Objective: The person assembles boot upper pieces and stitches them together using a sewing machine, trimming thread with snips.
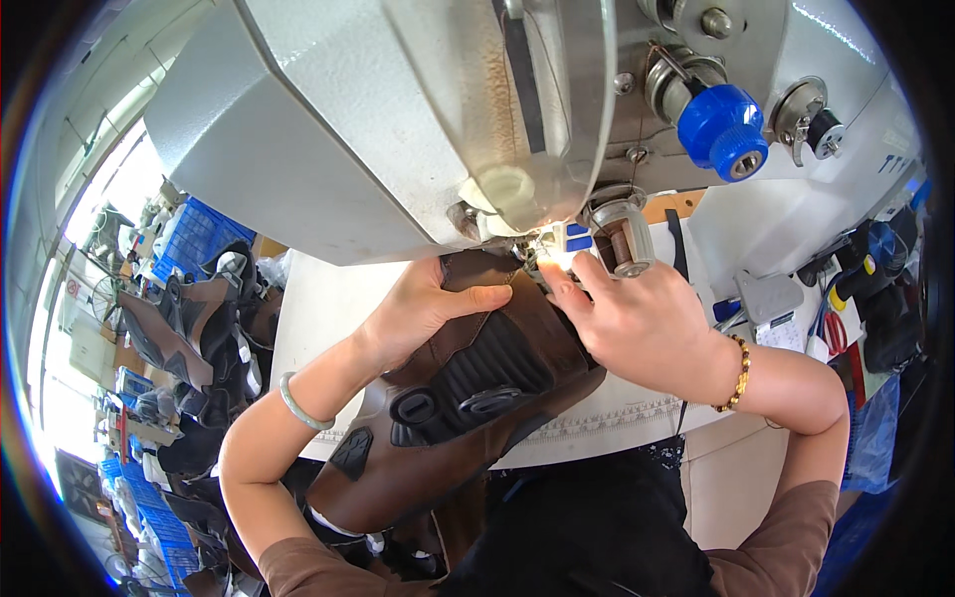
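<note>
A brown leather boot upper (pixel 438 474) with black ribbed padding and black oval fittings lies tilted across the sewing bed, its lower part hanging toward my lap. My left hand (pixel 423 308) is closed on its far end, thumb pressed on top and the other fingers hidden beneath. Just above that end is the lit needle area of a big grey-white sewing machine (pixel 328 119). My right hand (pixel 642 318) is at the right of the needle, its fingers bent and drawn together at the upper's edge. Whatever those fingertips pinch is hidden in the glare.
A clear guard (pixel 557 90) hangs before the needle, beside a thread bobbin (pixel 625 244) and a blue tension knob (pixel 724 134). A ruler strip (pixel 617 418) runs along the white table's near edge. Piled brown uppers (pixel 164 333) and blue crates stand left; cluttered tools lie right.
</note>
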A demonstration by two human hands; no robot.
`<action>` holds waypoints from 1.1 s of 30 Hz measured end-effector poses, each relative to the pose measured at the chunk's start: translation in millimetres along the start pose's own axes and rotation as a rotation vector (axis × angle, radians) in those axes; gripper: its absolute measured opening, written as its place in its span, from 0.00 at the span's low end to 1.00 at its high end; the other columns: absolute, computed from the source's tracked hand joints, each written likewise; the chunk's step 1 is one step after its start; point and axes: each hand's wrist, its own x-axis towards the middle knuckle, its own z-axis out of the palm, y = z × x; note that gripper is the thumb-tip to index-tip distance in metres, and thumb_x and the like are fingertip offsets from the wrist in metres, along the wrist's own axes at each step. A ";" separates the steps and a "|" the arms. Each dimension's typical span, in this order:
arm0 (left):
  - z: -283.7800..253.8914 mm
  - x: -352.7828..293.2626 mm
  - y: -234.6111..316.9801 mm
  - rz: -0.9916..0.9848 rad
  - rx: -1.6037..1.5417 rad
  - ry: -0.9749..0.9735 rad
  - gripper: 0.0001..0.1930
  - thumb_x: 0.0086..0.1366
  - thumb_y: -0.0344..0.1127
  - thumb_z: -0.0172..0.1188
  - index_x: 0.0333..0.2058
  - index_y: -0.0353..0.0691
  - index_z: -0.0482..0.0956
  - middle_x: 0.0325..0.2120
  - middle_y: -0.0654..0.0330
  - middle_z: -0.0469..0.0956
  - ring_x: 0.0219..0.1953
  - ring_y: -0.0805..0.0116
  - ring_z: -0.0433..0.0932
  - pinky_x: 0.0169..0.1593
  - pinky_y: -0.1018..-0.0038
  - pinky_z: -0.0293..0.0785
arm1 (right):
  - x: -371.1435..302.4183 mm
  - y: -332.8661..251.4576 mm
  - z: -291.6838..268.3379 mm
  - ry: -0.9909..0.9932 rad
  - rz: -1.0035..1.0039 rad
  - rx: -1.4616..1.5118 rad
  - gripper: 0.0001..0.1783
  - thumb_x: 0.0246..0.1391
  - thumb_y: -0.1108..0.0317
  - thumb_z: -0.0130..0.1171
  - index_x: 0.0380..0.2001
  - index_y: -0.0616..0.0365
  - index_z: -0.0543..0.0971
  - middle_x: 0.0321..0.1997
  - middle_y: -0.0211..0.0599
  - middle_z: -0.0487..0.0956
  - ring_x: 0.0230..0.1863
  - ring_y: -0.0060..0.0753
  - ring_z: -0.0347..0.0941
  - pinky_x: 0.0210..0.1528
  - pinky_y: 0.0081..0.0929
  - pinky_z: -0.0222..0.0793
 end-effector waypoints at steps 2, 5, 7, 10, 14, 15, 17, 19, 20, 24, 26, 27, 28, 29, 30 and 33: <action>1.4 1.7 1.4 0.065 0.024 -0.020 0.22 0.55 0.31 0.63 0.48 0.32 0.69 0.42 0.60 0.74 0.43 0.75 0.71 0.50 0.77 0.66 | -0.7 5.4 3.0 0.022 0.009 0.102 0.05 0.38 0.71 0.56 0.21 0.60 0.74 0.22 0.31 0.66 0.25 0.25 0.67 0.25 0.20 0.64; 5.3 -0.5 2.0 -0.029 -0.022 0.007 0.20 0.55 0.31 0.62 0.46 0.31 0.71 0.40 0.60 0.75 0.41 0.75 0.72 0.48 0.78 0.67 | -0.9 10.6 7.4 0.073 -0.012 0.107 0.04 0.38 0.71 0.56 0.18 0.60 0.73 0.22 0.32 0.67 0.27 0.27 0.69 0.27 0.21 0.66; 8.1 -2.3 2.4 -0.120 -0.026 0.047 0.19 0.54 0.31 0.62 0.45 0.31 0.72 0.38 0.61 0.76 0.40 0.76 0.72 0.47 0.78 0.67 | -0.7 13.1 9.8 0.090 -0.030 0.132 0.05 0.39 0.71 0.56 0.19 0.60 0.73 0.24 0.32 0.67 0.27 0.27 0.69 0.28 0.21 0.66; 10.7 -2.4 3.6 -0.214 -0.050 0.090 0.17 0.54 0.31 0.63 0.42 0.31 0.74 0.36 0.60 0.77 0.38 0.76 0.73 0.45 0.78 0.68 | -1.9 15.4 11.9 0.099 -0.056 0.146 0.05 0.40 0.70 0.56 0.22 0.60 0.74 0.25 0.31 0.68 0.28 0.27 0.70 0.29 0.21 0.66; 10.7 -0.4 5.4 -0.235 -0.060 0.093 0.16 0.54 0.32 0.63 0.41 0.31 0.76 0.35 0.59 0.78 0.38 0.75 0.75 0.44 0.79 0.69 | -5.1 18.0 18.0 0.137 -0.076 0.165 0.06 0.44 0.68 0.56 0.25 0.60 0.75 0.25 0.31 0.69 0.28 0.27 0.70 0.29 0.21 0.66; 10.8 -0.3 5.3 -0.231 -0.061 0.091 0.16 0.54 0.32 0.63 0.41 0.31 0.76 0.35 0.59 0.78 0.38 0.75 0.75 0.44 0.79 0.69 | -5.4 18.5 19.7 0.160 -0.080 0.155 0.06 0.44 0.68 0.56 0.25 0.60 0.75 0.25 0.31 0.69 0.28 0.27 0.70 0.29 0.21 0.66; 11.6 -0.8 4.5 -0.258 -0.097 0.110 0.14 0.55 0.32 0.62 0.39 0.31 0.77 0.34 0.58 0.79 0.37 0.74 0.75 0.44 0.78 0.70 | -5.4 18.7 21.2 0.165 -0.079 0.163 0.07 0.47 0.67 0.56 0.26 0.61 0.75 0.25 0.31 0.69 0.28 0.26 0.69 0.29 0.21 0.65; 13.6 -1.6 3.1 -0.239 -0.114 0.122 0.13 0.55 0.31 0.62 0.38 0.31 0.77 0.34 0.58 0.79 0.37 0.75 0.76 0.43 0.79 0.70 | -3.8 15.8 18.1 0.164 -0.065 0.153 0.08 0.47 0.67 0.56 0.27 0.61 0.75 0.25 0.30 0.69 0.28 0.26 0.69 0.29 0.21 0.65; 14.6 -2.1 2.5 -0.205 -0.143 0.117 0.12 0.55 0.31 0.61 0.38 0.31 0.77 0.33 0.57 0.79 0.37 0.75 0.76 0.43 0.79 0.70 | -3.4 12.7 14.0 0.165 -0.046 0.149 0.08 0.48 0.67 0.55 0.27 0.60 0.76 0.25 0.30 0.69 0.28 0.26 0.69 0.29 0.21 0.65; 17.1 -2.1 2.4 -0.262 -0.218 0.143 0.12 0.55 0.30 0.61 0.37 0.31 0.77 0.32 0.58 0.79 0.35 0.76 0.76 0.40 0.80 0.71 | -17.0 1.5 -13.7 0.057 0.162 0.150 0.09 0.46 0.66 0.59 0.30 0.59 0.77 0.25 0.29 0.68 0.25 0.26 0.69 0.27 0.24 0.65; 18.8 -2.3 2.9 -0.226 -0.184 0.169 0.10 0.55 0.30 0.61 0.36 0.31 0.78 0.31 0.59 0.79 0.33 0.76 0.76 0.37 0.81 0.72 | -30.8 5.7 -21.0 -0.028 0.468 0.377 0.20 0.42 0.64 0.66 0.40 0.58 0.76 0.26 0.33 0.74 0.23 0.33 0.70 0.27 0.25 0.65; 19.6 -2.8 3.0 -0.207 -0.192 0.173 0.10 0.55 0.30 0.61 0.36 0.31 0.78 0.31 0.59 0.79 0.33 0.76 0.76 0.37 0.81 0.72 | -35.0 9.0 -16.9 -0.036 0.462 0.402 0.20 0.42 0.64 0.66 0.40 0.58 0.76 0.26 0.33 0.74 0.23 0.33 0.70 0.27 0.25 0.65; 20.7 -4.1 3.1 -0.232 -0.194 0.190 0.09 0.55 0.30 0.61 0.34 0.31 0.78 0.30 0.59 0.79 0.31 0.76 0.76 0.35 0.81 0.71 | -37.8 10.9 -9.6 0.044 0.566 0.610 0.21 0.40 0.61 0.67 0.38 0.59 0.77 0.27 0.34 0.74 0.24 0.32 0.71 0.26 0.25 0.65; 22.4 -5.6 2.8 -0.235 -0.204 0.196 0.09 0.55 0.30 0.61 0.33 0.30 0.79 0.28 0.59 0.79 0.29 0.76 0.76 0.33 0.81 0.71 | -39.5 11.2 -0.3 0.101 0.694 0.811 0.22 0.37 0.59 0.69 0.36 0.60 0.79 0.27 0.34 0.75 0.24 0.32 0.73 0.25 0.25 0.65; 24.7 -6.7 2.0 -0.264 -0.193 0.210 0.09 0.55 0.30 0.61 0.33 0.30 0.79 0.28 0.59 0.79 0.29 0.76 0.76 0.33 0.81 0.71 | -39.9 9.7 10.4 -0.016 0.866 1.127 0.21 0.41 0.57 0.68 0.32 0.63 0.79 0.26 0.31 0.77 0.25 0.22 0.71 0.25 0.18 0.62; 34.5 -10.3 -2.6 -0.256 -0.258 0.287 0.08 0.54 0.30 0.62 0.28 0.29 0.79 0.24 0.60 0.78 0.26 0.77 0.75 0.30 0.82 0.70 | -38.8 -2.0 35.3 -0.220 1.122 1.761 0.19 0.47 0.56 0.65 0.29 0.64 0.79 0.23 0.23 0.74 0.24 0.11 0.64 0.24 0.13 0.57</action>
